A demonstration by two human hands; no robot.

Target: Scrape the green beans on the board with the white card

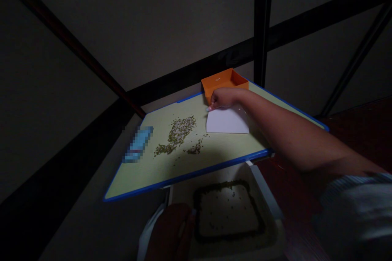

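Note:
My right hand [223, 98] reaches across a pale green board with a blue rim [190, 175]. Its fingers are curled over the top edge of a white flat card [227, 122] that rests on the board. Just behind the hand stands an orange box [224, 80], with nothing visible inside it. Small green-brown grains [179, 133] lie scattered in a patch to the left of the card. My left hand [171, 230] is at the bottom, dim, holding the left edge of a white tray [271, 202] under the board's near edge; grains line the tray's floor.
A blurred blue flat object [138, 144] lies on the board's left side. Dark wooden beams [261, 24] cross the pale wall behind. A dark reddish floor or surface [361, 126] lies to the right. The scene is dimly lit.

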